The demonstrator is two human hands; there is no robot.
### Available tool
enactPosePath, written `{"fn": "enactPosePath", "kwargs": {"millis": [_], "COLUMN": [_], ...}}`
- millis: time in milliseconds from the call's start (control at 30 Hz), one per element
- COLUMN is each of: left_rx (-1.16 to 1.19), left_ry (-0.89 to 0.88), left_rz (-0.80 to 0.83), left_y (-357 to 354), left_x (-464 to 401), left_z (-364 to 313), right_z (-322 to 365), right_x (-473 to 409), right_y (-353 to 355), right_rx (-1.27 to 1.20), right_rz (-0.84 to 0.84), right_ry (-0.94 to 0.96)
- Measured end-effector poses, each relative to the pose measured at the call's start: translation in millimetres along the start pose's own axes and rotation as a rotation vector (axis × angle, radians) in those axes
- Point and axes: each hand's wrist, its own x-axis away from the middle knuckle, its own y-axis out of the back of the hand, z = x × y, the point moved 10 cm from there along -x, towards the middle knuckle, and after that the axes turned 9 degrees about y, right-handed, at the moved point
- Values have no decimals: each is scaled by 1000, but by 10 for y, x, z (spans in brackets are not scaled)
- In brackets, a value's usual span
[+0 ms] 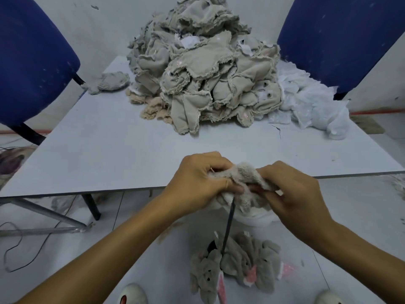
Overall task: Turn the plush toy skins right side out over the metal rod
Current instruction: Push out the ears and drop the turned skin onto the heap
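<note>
Item in hand: one beige fuzzy plush toy skin [243, 178], bunched between two bare hands at the near edge of the pale grey table [109, 150]. Left hand [201, 178]: fingers curled tight round the left part of the skin, thumb pressed down on the fabric; no gap showing. Right hand [293, 191]: fingers curled under and pinching the right part of the skin, thumb over the top. The skin sits directly between the two hands, touching both, draped over the top of one thin dark metal rod [229, 227], which runs downward from under the fabric toward the floor; the rod's upper end is hidden inside the skin. Below the hands, around the rod's foot: a cluster of grey plush toys with pink ear patches [238, 266] lying on the floor, turned fur side out, count uncertain as they overlap. On the table, well apart from the hands: one tall heap of beige inside-out skins with frayed seams [203, 71], too many to count; one loose grey skin [109, 82] beside its left; a patch of tan fuzzy fabric [151, 108] at its front left; a mass of white fabric pieces [311, 106] at its right. Two blue upholstered chairs [32, 53], one at each far side of the table. Two white shoes [131, 294] at the bottom edge.
</note>
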Motion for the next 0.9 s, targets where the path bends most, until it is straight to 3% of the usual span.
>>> {"fn": "enactPosePath", "kwargs": {"millis": [133, 300, 633, 900], "left_rx": [-64, -54, -6, -366], "left_ry": [-269, -6, -55, -25], "left_rz": [-140, 30, 37, 171], "left_y": [140, 2, 4, -247], "left_x": [60, -44, -66, -20], "left_z": [-306, 81, 111, 223], "right_z": [69, -49, -133, -85], "right_x": [-6, -53, -42, -22], "right_y": [132, -123, -111, -390], "right_rx": [77, -57, -75, -105], "right_rz": [-108, 51, 110, 265], "right_ry": [74, -40, -57, -68]}}
